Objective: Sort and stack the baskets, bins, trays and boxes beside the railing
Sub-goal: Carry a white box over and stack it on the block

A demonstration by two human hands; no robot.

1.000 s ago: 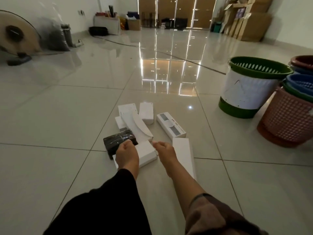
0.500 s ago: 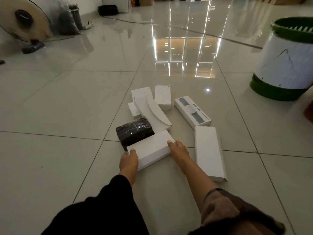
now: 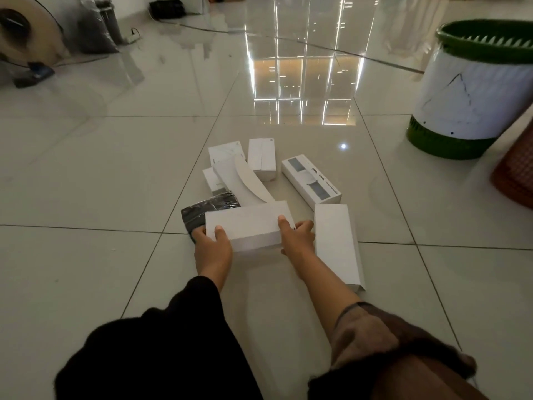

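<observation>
Since a moment ago my hands have closed in on the white box (image 3: 248, 226) from both short ends, and it now looks tipped up off the floor at its near edge. My left hand (image 3: 212, 245) grips the left end with the thumb on top, and my right hand (image 3: 297, 236) clasps the right end the same way, so the weight is shared and the box stays level for stacking. It is smooth, matte cardboard, a plain flat oblong. Touching its far left corner lies a black bundle (image 3: 209, 210) wrapped in crinkled, shiny film. Just beside my right hand a long white sleeve (image 3: 337, 243) lies flat across a tile seam. Beyond are more white cartons in a loose cluster, one a printed box (image 3: 311, 180) with grey panels. Toward the floor's far right stands a green bin (image 3: 473, 85) with a slotted rim, wrapped in white sheet, next to a red mesh basket (image 3: 516, 174).
</observation>
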